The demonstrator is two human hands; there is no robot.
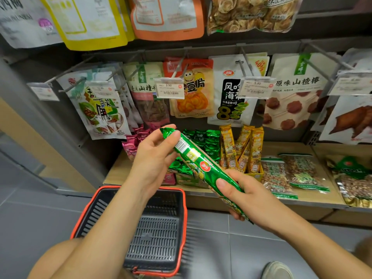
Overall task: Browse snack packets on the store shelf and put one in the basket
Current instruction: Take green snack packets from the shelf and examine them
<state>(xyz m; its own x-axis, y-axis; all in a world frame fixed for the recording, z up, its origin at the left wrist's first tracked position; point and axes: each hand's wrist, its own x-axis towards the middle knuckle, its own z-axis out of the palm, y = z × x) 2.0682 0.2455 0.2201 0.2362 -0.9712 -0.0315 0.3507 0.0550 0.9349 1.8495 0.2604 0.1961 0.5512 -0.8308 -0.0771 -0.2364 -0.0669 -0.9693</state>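
Note:
A long green snack packet [198, 164] is held tilted in front of the shelf, its upper end to the left. My left hand [155, 158] pinches that upper end between thumb and fingers. My right hand [245, 196] grips the lower end, thumb on top. Below my left forearm, a dark basket [161, 234] with an orange rim [184, 224] sits on the grey floor and holds nothing that I can see.
The wooden shelf [285, 150] carries pink, green and yellow packets [244, 150] and bags of nuts [289, 174]. Larger bags hang on pegs above with price tags [170, 90]. A shoe [277, 270] shows at the bottom right.

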